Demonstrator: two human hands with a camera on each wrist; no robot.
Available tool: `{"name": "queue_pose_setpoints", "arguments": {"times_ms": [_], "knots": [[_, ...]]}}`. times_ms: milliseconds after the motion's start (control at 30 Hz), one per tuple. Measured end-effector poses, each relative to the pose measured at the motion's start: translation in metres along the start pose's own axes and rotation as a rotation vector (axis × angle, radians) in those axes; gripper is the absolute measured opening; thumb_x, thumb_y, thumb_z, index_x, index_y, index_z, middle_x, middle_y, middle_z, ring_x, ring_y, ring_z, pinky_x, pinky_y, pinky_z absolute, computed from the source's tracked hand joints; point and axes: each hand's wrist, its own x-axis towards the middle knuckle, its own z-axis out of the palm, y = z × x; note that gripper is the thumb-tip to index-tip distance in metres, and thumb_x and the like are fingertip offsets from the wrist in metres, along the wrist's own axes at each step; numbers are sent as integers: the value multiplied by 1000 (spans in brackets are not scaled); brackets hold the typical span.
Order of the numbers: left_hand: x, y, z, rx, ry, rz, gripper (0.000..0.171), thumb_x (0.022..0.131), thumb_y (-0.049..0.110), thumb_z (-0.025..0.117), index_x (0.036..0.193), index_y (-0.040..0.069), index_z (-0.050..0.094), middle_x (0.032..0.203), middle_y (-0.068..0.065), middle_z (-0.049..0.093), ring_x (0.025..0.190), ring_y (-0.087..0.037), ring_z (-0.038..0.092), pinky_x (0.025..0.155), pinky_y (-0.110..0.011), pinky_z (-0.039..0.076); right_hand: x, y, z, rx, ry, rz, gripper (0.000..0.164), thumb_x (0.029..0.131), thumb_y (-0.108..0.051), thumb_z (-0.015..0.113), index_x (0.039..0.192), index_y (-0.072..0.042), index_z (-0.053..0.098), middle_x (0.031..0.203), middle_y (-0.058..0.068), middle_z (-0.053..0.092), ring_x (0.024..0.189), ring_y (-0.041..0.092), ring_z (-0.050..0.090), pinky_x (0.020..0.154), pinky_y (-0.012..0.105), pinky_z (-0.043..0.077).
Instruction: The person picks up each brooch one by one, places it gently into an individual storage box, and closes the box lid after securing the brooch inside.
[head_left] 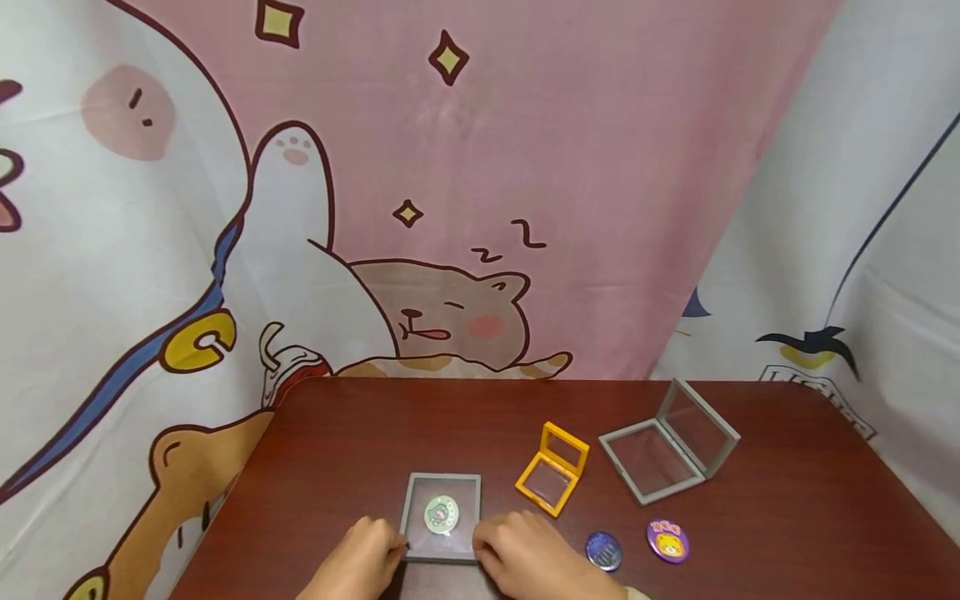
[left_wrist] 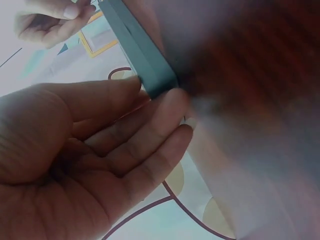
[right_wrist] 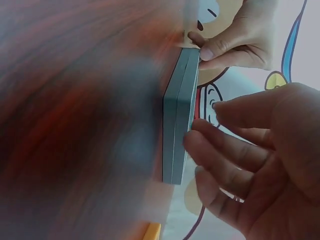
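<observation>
A closed grey square display case (head_left: 446,477) with clear film lies on the table, with a round pale green badge (head_left: 441,515) inside it. My left hand (head_left: 360,557) pinches the case's near left corner between thumb and fingers. In the left wrist view, the grey case edge (left_wrist: 137,50) runs up from these fingertips. At the right side of the case is my right hand (head_left: 528,552). Its loosely bent fingers (right_wrist: 200,145) come right up to the side wall in the right wrist view, with the thumb apart from them.
To the right stand a small orange display case (head_left: 547,508) and a larger grey display case (head_left: 648,498), both with lids raised. A blue round badge (head_left: 603,551) and a purple badge (head_left: 667,541) lie near the right hand. A cartoon-printed cloth (head_left: 600,167) hangs behind the table.
</observation>
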Motion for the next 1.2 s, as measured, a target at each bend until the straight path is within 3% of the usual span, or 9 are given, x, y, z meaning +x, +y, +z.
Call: {"name": "queue_pose_setpoints", "arguments": {"times_ms": [200,500,667,867,1000,1133,1200], "knots": [[1,2,-2,4,-20,-22,27,85,-5,78,64,12,74,57,12,57,54,2,32,48,-19,35,-13,5,-13,14,5,-5,10,97,-13,73,90,-20,71,84,-19,60,78,-6,54,68,19,47],[5,9,-4,43,3,-71,42,82,-3,75,53,20,55,55,17,36,53,-1,27,47,-22,33,-41,22,-31,-72,99,-74,5,94,-16,77,96,-18,72,93,-15,65,88,-1,61,76,27,55],[11,15,-6,118,28,-99,40,86,3,77,56,21,56,55,15,42,53,-2,33,48,-27,34,-58,31,-38,-181,193,-75,18,90,-22,83,103,-16,73,104,-11,68,98,5,64,83,36,56],[24,25,-7,179,131,-46,50,86,3,73,57,23,38,59,16,29,56,-1,26,47,-24,29,-76,39,-44,-231,211,-13,33,90,-31,84,116,-14,73,114,-9,69,104,9,64,85,37,55],[35,29,-6,207,183,46,38,86,3,76,62,21,54,63,16,48,57,1,39,49,-22,37,-87,46,-48,-221,160,41,40,93,-36,80,125,-12,70,118,-9,68,108,9,63,86,39,55],[47,31,-4,259,235,104,6,84,9,83,87,12,79,84,5,73,73,-10,64,61,-29,54,-97,50,-54,-211,67,120,51,96,-46,75,133,-12,67,126,-7,67,114,11,62,90,44,55],[53,31,-2,264,248,115,13,85,14,85,97,10,81,95,1,76,80,-14,68,68,-34,57,-100,52,-56,-211,14,164,58,97,-53,71,137,-12,65,130,-7,65,117,13,61,93,47,55]]}}
